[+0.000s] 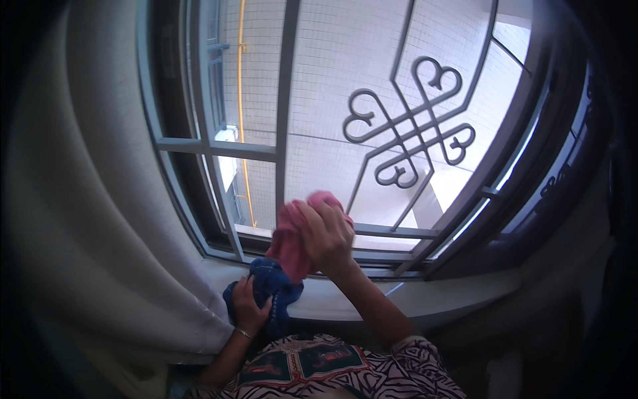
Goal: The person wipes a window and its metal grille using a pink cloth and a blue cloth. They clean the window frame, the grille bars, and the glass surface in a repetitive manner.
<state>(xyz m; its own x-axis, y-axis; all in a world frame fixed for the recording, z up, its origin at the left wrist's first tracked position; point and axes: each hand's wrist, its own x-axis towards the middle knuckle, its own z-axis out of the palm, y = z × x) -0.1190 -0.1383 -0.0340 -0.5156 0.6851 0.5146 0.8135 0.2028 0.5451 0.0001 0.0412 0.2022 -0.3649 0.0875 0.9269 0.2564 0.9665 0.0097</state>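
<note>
My right hand (330, 239) is raised in front of the lower part of the window and grips a bunched pink cloth (291, 234). Lower and to the left, my left hand (249, 304) holds a dark blue cloth (281, 294) with pale marks, over the window sill (344, 299). The lower end of the pink cloth overlaps the blue one; whether they touch is not clear. Beyond both hands are the grey bars of a metal window grille (286, 109), with a knot-shaped ornament (413, 129) at the upper right.
A pale curtain (114, 224) hangs along the left and reaches the sill beside my left hand. Dark-framed window panels (548, 184) stand at the right. Outside are a tiled wall (339, 65) and a yellow pipe (241, 99).
</note>
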